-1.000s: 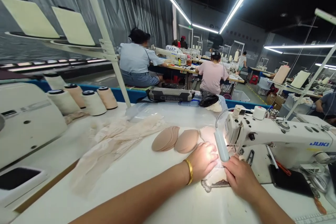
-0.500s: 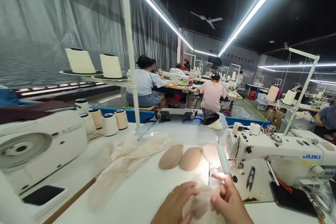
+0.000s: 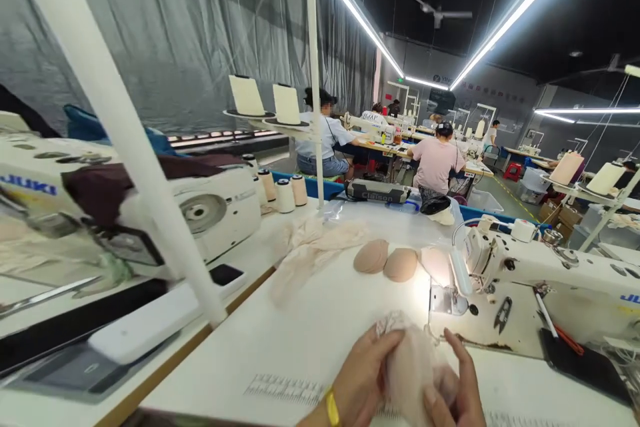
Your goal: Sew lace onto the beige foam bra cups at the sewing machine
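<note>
A pale beige, sheer piece of fabric (image 3: 411,370), lacy along its top, is bunched between my hands over the front of the white table. My left hand (image 3: 365,370), with a yellow band at the wrist, is closed on its left side, thumb on top. On the right, my right hand (image 3: 463,380) pinches the lower part with the thumb, while its index finger points up, apart from the cloth. Some fingers are hidden behind the fabric. Beyond my hands lie beige moulded cups (image 3: 401,265) in a row, beside the lit presser area of a sewing machine (image 3: 520,257).
Thread snips (image 3: 503,315) and a black phone-like slab (image 3: 585,360) lie right. Loose sheer cloth (image 3: 320,243) is spread left of the cups. A white post (image 3: 130,133) and another machine (image 3: 200,213) stand left. Ruler markings (image 3: 285,388) run along the front edge. Co-workers sit ahead.
The view has swung left, bringing the left-hand machine and post into sight. The fabric, blurred and low between my hands before, is now raised, with my left hand gripping it.
</note>
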Available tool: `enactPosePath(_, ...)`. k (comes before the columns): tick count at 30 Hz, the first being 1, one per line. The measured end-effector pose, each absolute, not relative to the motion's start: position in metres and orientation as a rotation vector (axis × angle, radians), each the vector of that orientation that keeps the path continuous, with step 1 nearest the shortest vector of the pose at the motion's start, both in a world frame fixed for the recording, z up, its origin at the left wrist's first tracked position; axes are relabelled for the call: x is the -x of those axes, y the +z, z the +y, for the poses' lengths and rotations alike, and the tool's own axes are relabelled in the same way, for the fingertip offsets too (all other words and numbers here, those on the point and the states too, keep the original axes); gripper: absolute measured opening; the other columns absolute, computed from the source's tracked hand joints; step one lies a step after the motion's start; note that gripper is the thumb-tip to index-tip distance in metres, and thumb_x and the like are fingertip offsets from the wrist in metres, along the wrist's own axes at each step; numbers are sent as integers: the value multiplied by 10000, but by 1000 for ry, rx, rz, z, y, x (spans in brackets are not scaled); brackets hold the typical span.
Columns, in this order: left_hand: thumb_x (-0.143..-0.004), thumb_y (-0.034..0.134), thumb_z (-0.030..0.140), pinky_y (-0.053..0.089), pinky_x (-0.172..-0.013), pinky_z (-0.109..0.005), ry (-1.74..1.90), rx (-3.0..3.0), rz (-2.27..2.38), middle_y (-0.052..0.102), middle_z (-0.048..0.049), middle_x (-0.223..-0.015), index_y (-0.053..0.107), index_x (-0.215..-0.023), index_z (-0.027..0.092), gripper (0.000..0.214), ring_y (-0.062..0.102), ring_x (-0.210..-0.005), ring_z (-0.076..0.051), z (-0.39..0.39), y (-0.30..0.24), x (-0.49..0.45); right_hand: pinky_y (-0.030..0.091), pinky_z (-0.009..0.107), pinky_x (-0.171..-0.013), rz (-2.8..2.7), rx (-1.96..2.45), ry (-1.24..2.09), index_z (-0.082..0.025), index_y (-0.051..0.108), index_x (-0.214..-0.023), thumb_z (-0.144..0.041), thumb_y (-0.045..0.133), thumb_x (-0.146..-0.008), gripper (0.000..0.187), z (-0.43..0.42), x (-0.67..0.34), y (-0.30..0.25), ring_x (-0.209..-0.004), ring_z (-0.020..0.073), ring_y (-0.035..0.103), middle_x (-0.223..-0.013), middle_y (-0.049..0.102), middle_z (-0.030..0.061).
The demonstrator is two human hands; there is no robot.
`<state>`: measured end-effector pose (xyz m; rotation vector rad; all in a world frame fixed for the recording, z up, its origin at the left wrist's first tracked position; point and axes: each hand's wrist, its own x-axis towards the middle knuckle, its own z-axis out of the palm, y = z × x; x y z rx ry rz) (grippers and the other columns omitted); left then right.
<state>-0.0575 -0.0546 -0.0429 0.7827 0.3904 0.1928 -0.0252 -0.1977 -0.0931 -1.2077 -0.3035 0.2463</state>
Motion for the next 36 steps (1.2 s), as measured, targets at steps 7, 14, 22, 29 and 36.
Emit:
enactPosePath(7,-859,754,339,572,-692,-294,-99,-501,455,771,-70,-819,742,-902,118,225,685,-691,-178,-63,-30,54,560,301,-755,-171,1226,374,-300,336,-1566,-478,843,-815,923,-228,10,-58,-818,187,668,-917,697,-1)
enactPosePath(14,-696,943,356,547,-752,-276,50,-675,345,793,-134,-949,796,-969,71,420,700,-830,-211,-70,-31,52,579,307,-790,-148,1207,338,-306,395,-1525,-461,859,-803,872,-229,8,-71,-854,193,682,-924,688,-8)
enactPosePath(22,-686,956,367,563,-759,-289,65,-712,335,802,-139,-950,804,-972,89,427,739,-847,-239,-73,-29,53,599,361,-766,-125,1141,432,-318,327,-1558,-447,884,-781,965,-230,3,-62,-888,237,721,-1037,741,34)
enactPosePath(29,-649,965,378,566,-753,-288,59,-746,346,800,-116,-915,790,-966,108,451,745,-853,-239,-75,-26,51,599,378,-836,-131,1123,413,-321,342,-1547,-424,891,-777,951,-232,-1,-61,-965,243,725,-1103,745,40)
enactPosePath(36,-712,829,217,570,-719,-281,33,-696,391,770,-60,-821,753,-835,133,167,705,-719,-183,-78,-23,47,602,427,-851,-139,1136,420,-291,338,-1558,-422,902,-758,988,-232,-2,-57,-942,262,733,-1084,756,65)
